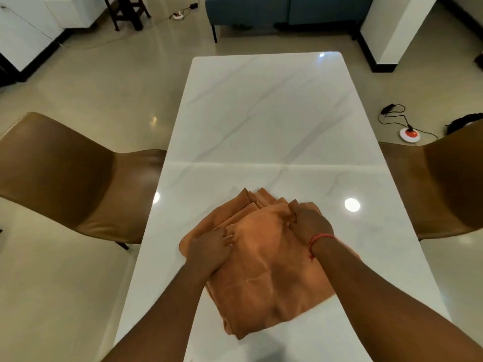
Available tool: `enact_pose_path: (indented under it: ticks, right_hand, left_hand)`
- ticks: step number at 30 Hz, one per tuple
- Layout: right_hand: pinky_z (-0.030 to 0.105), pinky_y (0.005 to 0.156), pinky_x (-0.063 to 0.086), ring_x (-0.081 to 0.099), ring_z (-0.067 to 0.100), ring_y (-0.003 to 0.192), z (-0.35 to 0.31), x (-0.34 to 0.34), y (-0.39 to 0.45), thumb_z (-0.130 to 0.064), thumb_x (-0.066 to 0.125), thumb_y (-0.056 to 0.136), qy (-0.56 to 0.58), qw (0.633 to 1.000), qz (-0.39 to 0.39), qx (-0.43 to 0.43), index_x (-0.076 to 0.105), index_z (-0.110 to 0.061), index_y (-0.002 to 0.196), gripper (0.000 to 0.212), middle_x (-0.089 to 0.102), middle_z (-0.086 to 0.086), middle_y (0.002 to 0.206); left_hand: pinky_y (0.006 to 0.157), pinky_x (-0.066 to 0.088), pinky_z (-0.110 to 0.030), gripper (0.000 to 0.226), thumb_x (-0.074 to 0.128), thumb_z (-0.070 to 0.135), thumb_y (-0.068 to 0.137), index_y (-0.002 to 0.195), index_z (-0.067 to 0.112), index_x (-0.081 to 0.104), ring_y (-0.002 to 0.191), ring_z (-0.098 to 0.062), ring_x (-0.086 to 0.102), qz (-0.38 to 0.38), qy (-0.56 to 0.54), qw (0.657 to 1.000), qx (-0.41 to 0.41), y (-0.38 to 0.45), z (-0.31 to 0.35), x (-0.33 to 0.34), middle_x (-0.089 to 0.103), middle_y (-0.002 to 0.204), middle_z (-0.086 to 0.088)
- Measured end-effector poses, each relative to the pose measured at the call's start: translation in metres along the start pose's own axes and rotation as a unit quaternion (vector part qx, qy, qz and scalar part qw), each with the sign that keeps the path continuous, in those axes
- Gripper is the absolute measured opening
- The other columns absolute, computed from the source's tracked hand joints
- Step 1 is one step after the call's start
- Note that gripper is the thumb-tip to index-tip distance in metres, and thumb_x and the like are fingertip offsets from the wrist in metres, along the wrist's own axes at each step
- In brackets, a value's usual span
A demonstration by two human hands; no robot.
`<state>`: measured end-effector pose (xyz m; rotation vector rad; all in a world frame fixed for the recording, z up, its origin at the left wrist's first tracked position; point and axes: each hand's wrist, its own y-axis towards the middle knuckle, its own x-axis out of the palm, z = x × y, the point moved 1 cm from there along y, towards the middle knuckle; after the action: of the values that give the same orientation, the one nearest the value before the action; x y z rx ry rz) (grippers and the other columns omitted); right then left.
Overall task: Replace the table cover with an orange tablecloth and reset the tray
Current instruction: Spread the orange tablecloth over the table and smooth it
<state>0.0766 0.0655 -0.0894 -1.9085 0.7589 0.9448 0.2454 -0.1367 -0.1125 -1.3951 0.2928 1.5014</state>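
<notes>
A folded orange tablecloth (264, 259) lies on the near half of the white marble table (264, 113). My left hand (209, 248) rests on the cloth's left side, its fingers curled into the top layer. At the cloth's far right corner my right hand (308, 222) grips a fold of fabric, a red thread round its wrist. No tray is in view.
Brown leather chairs stand on each side, the left chair (78, 173) and the right chair (452, 184). A blue sofa (287, 9) sits beyond the table's far end. A round power socket with black cables (409, 134) lies on the floor at right.
</notes>
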Motion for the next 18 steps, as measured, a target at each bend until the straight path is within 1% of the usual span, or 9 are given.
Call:
enact_pose_path:
  ticks: [4,5,7,10,12,13,14,16,18]
  right_hand:
    - [0.041,0.086,0.049,0.052,0.028,0.102,-0.005,-0.007,-0.006,-0.038,0.049,0.093,-0.075,0.990,0.117,-0.022,0.063,-0.024,0.113,0.028,0.053,0.004,0.111]
    - [0.041,0.087,0.046,0.050,0.027,0.102,-0.012,-0.012,-0.010,-0.035,0.053,0.091,-0.055,0.984,0.161,-0.057,0.067,-0.023,0.104,0.022,0.051,0.002,0.110]
    - [0.039,0.087,0.045,0.050,0.023,0.101,-0.034,-0.025,-0.021,-0.030,0.060,0.087,0.019,0.966,0.204,-0.159,0.068,-0.022,0.087,0.011,0.054,-0.001,0.110]
    - [0.020,0.078,0.044,0.052,0.007,0.086,-0.069,-0.048,-0.035,-0.023,0.066,0.090,0.176,0.939,0.161,-0.250,0.063,-0.018,0.083,0.009,0.052,-0.005,0.101]
    - [0.018,0.076,0.043,0.053,0.005,0.086,-0.080,-0.065,-0.040,-0.024,0.068,0.090,0.249,0.924,0.175,-0.233,0.064,-0.017,0.089,0.008,0.054,-0.004,0.097]
    - [0.019,0.078,0.045,0.056,0.005,0.089,-0.078,-0.073,-0.041,-0.026,0.070,0.089,0.285,0.919,0.175,-0.211,0.064,-0.021,0.093,0.008,0.057,-0.005,0.099]
    - [0.021,0.080,0.047,0.058,0.006,0.092,-0.073,-0.080,-0.041,-0.030,0.072,0.088,0.317,0.917,0.154,-0.187,0.063,-0.027,0.099,0.015,0.060,-0.007,0.102]
    - [0.025,0.082,0.050,0.061,0.007,0.096,-0.055,-0.089,-0.039,-0.039,0.074,0.085,0.311,0.938,0.059,-0.139,0.059,-0.035,0.110,0.029,0.063,-0.011,0.107]
    - [0.030,0.083,0.051,0.062,0.011,0.093,-0.036,-0.088,-0.038,-0.043,0.072,0.086,0.252,0.958,-0.027,-0.134,0.063,-0.029,0.105,0.025,0.066,-0.008,0.100]
  left_hand:
    - [0.102,0.048,-0.041,0.049,0.046,0.055,0.094,0.132,0.025,0.052,0.116,-0.025,0.060,0.115,-0.050,0.992,-0.018,-0.003,0.002,-0.018,0.060,0.129,-0.001]
    - [0.101,0.048,-0.039,0.046,0.049,0.054,0.093,0.129,0.026,0.052,0.115,-0.023,0.059,0.148,-0.054,0.987,0.004,0.000,0.007,-0.025,0.059,0.126,0.001]
    - [0.099,0.045,-0.027,0.047,0.050,0.053,0.089,0.132,0.033,0.051,0.116,-0.012,0.053,0.160,-0.093,0.976,0.112,0.005,0.027,-0.041,0.054,0.123,0.010]
    - [0.085,0.045,-0.012,0.040,0.059,0.034,0.089,0.129,0.030,0.053,0.103,0.002,0.057,0.082,-0.245,0.941,0.218,-0.003,0.074,-0.075,0.060,0.115,0.016]
    - [0.067,0.045,-0.019,0.012,0.057,0.021,0.094,0.103,0.025,0.062,0.078,-0.001,0.059,0.098,-0.275,0.929,0.229,-0.009,0.095,-0.092,0.065,0.087,0.014]
    - [0.063,0.043,-0.023,0.009,0.056,0.021,0.096,0.089,0.024,0.061,0.070,-0.003,0.057,0.120,-0.294,0.923,0.217,-0.011,0.101,-0.098,0.062,0.076,0.012]
    - [0.063,0.043,-0.026,0.017,0.055,0.026,0.098,0.082,0.024,0.060,0.068,-0.006,0.057,0.141,-0.308,0.920,0.195,-0.012,0.102,-0.103,0.061,0.072,0.009]
    - [0.071,0.048,-0.029,0.024,0.052,0.035,0.100,0.082,0.021,0.063,0.075,-0.009,0.061,0.171,-0.361,0.905,0.147,-0.012,0.095,-0.107,0.065,0.076,0.006]
    - [0.078,0.050,-0.032,0.028,0.051,0.037,0.101,0.087,0.016,0.064,0.080,-0.012,0.063,0.203,-0.407,0.882,0.121,-0.012,0.083,-0.109,0.067,0.081,0.004]
